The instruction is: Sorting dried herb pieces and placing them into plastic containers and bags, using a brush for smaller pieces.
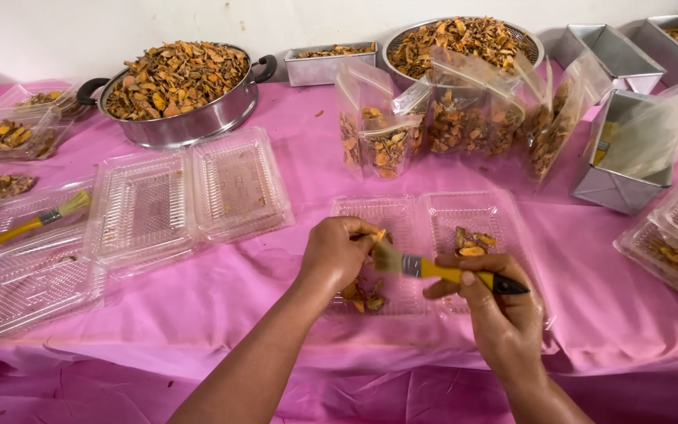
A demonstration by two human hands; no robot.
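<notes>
Right hand (490,302), lower centre-right of frame: closed around the black grip of a yellow-handled brush (441,271), bristles pointing left. Left hand (337,253), centre: fingertips pinched narrow on a small dried orange-brown slice (379,235), held against the bristles above an open clear clamshell tray (402,213).

Slice: judged very light, stiff, brittle; likely to snap if squeezed; best taken by its edges. A few more slices lying in both halves of the tray.

Brush: light, rigid; held well back from the ferrule.

Tray: thin plastic, flexible, probably easy to dent.

Pink-covered worktop (221,290). Upper left: steel pot (198,122) heaped with slices. Upper centre: clear pouches (464,118) part-filled, standing before a round strainer (531,43). Left: empty clamshells (190,192) and second brush (25,226). Right: square steel tins (614,184).
</notes>
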